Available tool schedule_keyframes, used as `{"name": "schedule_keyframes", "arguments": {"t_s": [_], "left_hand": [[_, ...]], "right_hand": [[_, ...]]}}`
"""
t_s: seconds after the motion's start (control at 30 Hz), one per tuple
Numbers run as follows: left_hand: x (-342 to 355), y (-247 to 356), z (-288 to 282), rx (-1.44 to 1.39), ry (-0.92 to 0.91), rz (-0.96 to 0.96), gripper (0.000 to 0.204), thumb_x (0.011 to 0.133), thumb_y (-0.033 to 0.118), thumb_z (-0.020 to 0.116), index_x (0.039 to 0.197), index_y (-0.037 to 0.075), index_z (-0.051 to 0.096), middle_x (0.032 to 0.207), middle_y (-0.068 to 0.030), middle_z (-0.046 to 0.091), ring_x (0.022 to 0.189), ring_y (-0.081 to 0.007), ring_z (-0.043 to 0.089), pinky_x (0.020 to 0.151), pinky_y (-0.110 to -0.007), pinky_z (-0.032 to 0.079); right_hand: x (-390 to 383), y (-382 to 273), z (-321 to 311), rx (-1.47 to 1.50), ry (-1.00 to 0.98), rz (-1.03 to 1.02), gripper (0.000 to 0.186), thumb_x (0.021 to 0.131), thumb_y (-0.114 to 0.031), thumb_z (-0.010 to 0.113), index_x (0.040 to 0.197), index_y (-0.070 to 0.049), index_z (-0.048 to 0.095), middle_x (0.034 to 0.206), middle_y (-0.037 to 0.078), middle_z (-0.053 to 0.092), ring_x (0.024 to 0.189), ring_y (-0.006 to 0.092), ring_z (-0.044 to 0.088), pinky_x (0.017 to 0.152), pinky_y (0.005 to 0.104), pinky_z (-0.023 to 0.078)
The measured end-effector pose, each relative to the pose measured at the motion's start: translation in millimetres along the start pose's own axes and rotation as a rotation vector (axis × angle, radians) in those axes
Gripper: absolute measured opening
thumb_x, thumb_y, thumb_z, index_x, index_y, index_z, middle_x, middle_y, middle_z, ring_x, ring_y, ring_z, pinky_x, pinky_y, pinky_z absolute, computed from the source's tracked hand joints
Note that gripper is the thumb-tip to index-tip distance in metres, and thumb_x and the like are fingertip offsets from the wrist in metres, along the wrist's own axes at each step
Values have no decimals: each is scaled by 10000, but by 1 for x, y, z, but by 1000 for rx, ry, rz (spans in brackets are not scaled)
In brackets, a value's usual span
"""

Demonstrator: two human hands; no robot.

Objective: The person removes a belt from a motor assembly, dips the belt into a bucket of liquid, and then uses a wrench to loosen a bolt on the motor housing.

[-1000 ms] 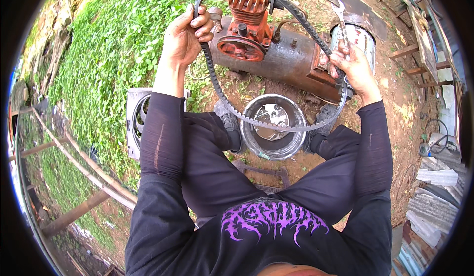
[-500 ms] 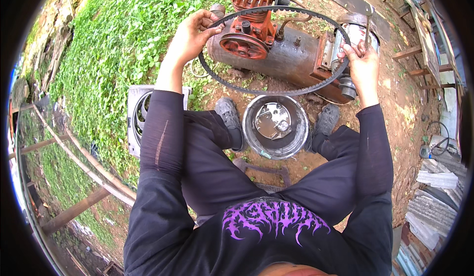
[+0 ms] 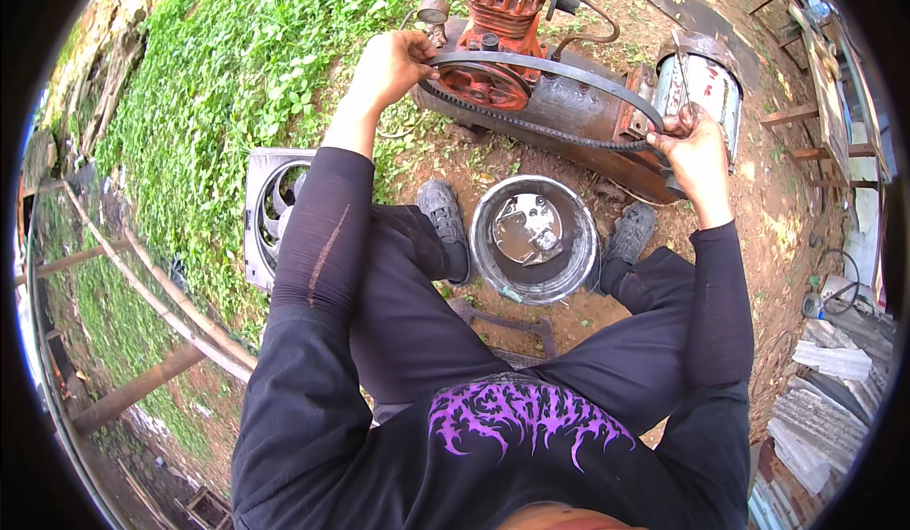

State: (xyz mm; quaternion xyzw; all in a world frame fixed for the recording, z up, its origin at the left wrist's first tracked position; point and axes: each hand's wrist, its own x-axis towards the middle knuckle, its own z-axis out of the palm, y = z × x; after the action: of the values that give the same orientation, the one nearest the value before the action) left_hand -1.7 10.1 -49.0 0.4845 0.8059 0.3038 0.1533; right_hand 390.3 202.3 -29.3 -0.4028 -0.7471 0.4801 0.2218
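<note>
Spanning the gap from left hand (image 3: 398, 67) to right hand (image 3: 698, 154), a black belt (image 3: 580, 75) passes in front of a red wheel (image 3: 487, 86) and brown tank (image 3: 571, 105). The left hand pinches one side; the right hand grips the other, plus a slim metal tool (image 3: 682, 77).

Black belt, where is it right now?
In the head view, the black belt is at upper centre, held between the left hand and the right hand, in front of the orange wheel and higher up the picture than the bucket.
</note>
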Motion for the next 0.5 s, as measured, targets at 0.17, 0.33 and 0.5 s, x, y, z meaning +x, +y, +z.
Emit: {"name": "schedule_keyframes", "arguments": {"t_s": [0.17,0.33,0.5], "left_hand": [[7,0,7,32,-20,-59,313,681,77,889,967,20,776,847,-124,762,793,-206,737,768,-322,577],[12,-5,5,-36,-84,-98,288,753,-18,814,1038,-10,769,886,-140,773,814,-158,749,792,-298,592],[12,-17,10,-3,-141,-163,222,833,-24,725,1051,-12,767,913,-132,777,829,-154,748,808,-288,593]], "right_hand": [[-1,-1,4,-246,5,11,268,792,26,745,998,58,577,889,154,746,787,187,734,706,329,563],[0,19,0,-444,36,-7,313,751,-52,797,984,53,617,851,142,740,783,223,741,713,367,559],[-15,2,-3,-528,72,8,341,732,-57,804,997,58,623,833,145,735,775,252,741,726,373,563]]}}
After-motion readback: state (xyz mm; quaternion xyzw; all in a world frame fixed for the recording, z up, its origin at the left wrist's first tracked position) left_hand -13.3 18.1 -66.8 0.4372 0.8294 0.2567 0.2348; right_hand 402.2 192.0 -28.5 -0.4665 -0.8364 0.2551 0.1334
